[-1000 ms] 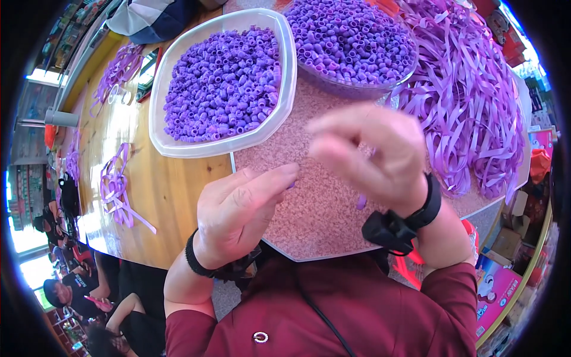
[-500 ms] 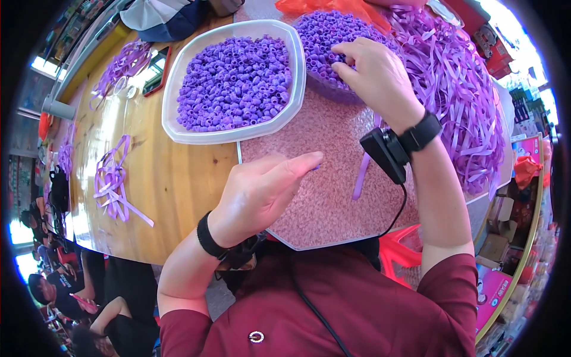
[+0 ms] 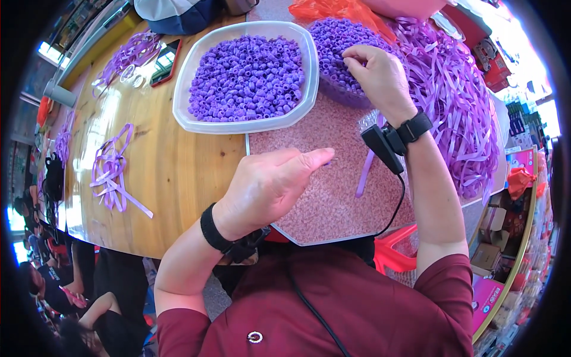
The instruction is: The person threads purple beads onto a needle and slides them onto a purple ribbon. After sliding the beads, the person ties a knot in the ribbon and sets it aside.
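My left hand (image 3: 267, 184) is closed over the pink speckled mat, thumb and forefinger pinched together. A thin needle-like piece with a bit of purple sticks out at its fingertips; the rest is hidden in the hand. Over the round bowl (image 3: 342, 95) of purple beads (image 3: 336, 44), my right hand (image 3: 380, 77) has its fingertips pinched together. Whatever they hold is too small to make out. Left of that bowl stands a larger translucent white tub (image 3: 181, 116), filled with similar purple beads (image 3: 247, 80).
A big heap of purple ribbon (image 3: 452, 107) lies at the right. One strip (image 3: 364, 175) hangs by my right wrist. Loose ribbons (image 3: 110, 172) and a phone (image 3: 165, 62) lie on the wooden table (image 3: 166, 184). Orange plastic (image 3: 339, 12) sits behind the bowl. Other people sit lower left.
My right fingers have gone from spread apart among the beads to pinched together, slightly lifted. The left hand keeps its pinch. The whole view has shifted a little.
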{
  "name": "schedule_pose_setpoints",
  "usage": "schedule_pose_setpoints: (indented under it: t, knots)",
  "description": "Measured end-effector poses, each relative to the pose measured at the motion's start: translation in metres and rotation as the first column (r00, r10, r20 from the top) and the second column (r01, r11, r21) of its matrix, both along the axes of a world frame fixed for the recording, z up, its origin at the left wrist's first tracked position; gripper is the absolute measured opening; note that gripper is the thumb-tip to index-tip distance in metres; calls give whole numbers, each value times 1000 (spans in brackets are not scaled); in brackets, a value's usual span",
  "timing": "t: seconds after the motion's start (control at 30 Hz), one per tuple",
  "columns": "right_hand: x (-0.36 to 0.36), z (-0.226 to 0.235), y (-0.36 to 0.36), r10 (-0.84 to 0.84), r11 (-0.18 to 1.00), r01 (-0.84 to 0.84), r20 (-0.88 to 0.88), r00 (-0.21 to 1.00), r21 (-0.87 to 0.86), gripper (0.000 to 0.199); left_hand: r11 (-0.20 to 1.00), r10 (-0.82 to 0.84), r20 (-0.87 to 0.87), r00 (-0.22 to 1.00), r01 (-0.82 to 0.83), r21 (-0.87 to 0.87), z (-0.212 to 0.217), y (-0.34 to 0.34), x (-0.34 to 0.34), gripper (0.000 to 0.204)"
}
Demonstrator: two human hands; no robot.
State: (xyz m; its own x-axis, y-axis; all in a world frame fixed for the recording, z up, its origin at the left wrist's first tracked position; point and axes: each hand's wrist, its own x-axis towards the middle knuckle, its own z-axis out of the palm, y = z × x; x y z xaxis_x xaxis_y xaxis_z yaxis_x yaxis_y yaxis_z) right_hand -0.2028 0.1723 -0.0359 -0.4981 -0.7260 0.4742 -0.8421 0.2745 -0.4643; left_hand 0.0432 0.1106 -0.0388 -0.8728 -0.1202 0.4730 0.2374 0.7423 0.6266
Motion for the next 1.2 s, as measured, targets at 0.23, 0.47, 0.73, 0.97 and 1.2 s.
schedule_pose_setpoints:
  t: [0.23,0.47,0.73,0.97,1.2]
  knots:
    - [-2,3,4,14,999,-13,48,999,-30,17,998,17,-20,1000,-15,68,-1,-1,-2,40]
    - [-9,1,6,-10,999,9,29,1000,30,18,999,8,-5,1000,-8,43,-2,-1,-2,41]
    - [-15,6,6,-29,990,44,-113,993,134,17,1000,-3,-4,1000,3,27,2,-1,0,36]
    - [30,28,22,233,956,-53,635,737,-289,16,997,25,-47,999,-22,68,5,-5,3,29]
    - [92,30,38,477,878,-133,868,140,-461,12,944,172,-116,978,-130,303,11,-6,4,27]
